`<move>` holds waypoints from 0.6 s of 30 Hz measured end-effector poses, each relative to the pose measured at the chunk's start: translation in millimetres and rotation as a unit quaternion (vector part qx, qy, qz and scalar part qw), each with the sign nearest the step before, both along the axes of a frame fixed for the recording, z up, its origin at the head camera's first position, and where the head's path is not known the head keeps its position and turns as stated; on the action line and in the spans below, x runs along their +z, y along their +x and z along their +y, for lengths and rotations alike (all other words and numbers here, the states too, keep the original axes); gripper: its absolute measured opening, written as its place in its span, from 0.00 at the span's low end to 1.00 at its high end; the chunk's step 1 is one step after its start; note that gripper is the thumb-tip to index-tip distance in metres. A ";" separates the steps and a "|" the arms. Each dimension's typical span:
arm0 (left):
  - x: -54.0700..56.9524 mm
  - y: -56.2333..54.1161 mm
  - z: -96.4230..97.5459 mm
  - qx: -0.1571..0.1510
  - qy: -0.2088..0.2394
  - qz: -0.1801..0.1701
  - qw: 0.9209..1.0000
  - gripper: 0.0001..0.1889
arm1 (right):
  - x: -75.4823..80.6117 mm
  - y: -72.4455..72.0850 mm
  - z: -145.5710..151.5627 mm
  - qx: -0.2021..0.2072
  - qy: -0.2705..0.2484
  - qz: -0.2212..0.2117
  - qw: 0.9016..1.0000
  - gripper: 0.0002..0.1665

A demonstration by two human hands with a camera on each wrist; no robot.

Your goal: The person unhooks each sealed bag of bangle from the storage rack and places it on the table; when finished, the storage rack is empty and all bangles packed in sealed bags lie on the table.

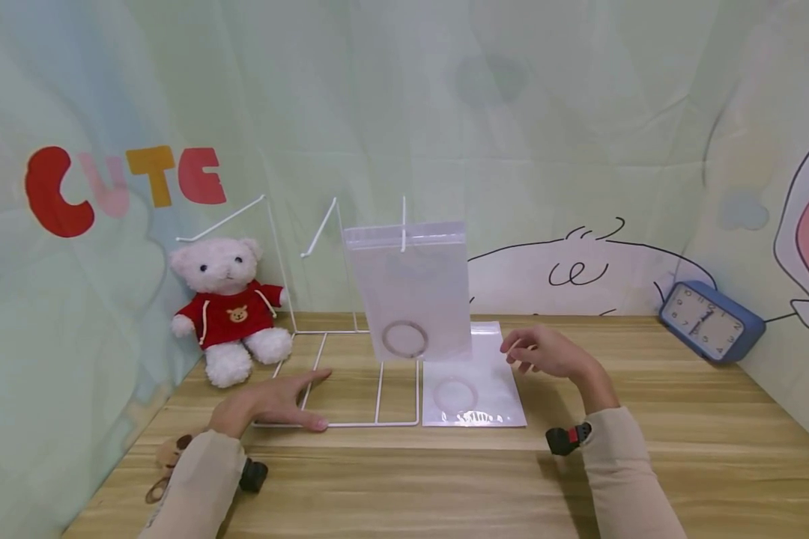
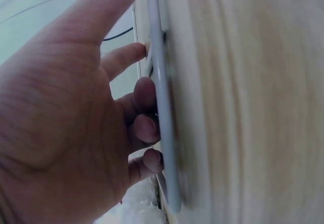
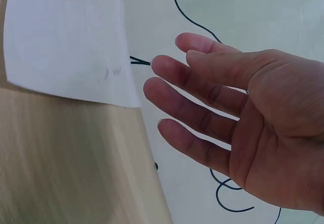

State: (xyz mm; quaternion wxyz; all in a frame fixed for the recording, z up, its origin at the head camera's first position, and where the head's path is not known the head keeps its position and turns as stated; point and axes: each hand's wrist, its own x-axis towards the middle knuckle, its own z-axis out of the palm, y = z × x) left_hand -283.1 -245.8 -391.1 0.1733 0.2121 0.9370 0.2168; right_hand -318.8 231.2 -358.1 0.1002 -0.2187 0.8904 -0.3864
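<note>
A white wire rack (image 1: 398,424) with three raised arms stands on the table. From its right arm hangs a clear zip bag (image 1: 425,299) with a brown ring-shaped band inside, low in the bag. My left hand (image 1: 283,400) rests spread over the left front of the rack's base, thumb at the front bar; in the left wrist view its fingertips (image 2: 147,127) are right at a white bar. A second zip bag (image 1: 492,389), holding a pale pink ring, lies flat right of the rack. Above its right edge is my right hand (image 1: 546,352), fingers loosely bent, holding nothing.
A white teddy bear (image 1: 229,314) in a red top sits against the rack's left side. A blue clock (image 1: 711,322) stands at the back right. Partly behind the left sleeve lies a small brown item (image 1: 168,453) with a loop. Printed cloth walls close off the table.
</note>
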 end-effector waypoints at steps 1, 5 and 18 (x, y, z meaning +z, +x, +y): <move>-0.1 0.0 0.0 0.000 0.000 0.000 1.000 0.52 | 1.3 0.2 -0.9 0.000 -0.001 0.006 1.000 0.09; -0.2 0.0 0.3 0.000 0.000 0.000 1.000 0.53 | 7.6 1.5 -3.9 -0.001 -0.011 0.027 1.000 0.08; -0.6 -0.7 -0.3 -0.003 0.004 0.001 1.000 0.53 | 31.7 11.1 -21.3 -0.005 -0.066 0.118 0.991 0.09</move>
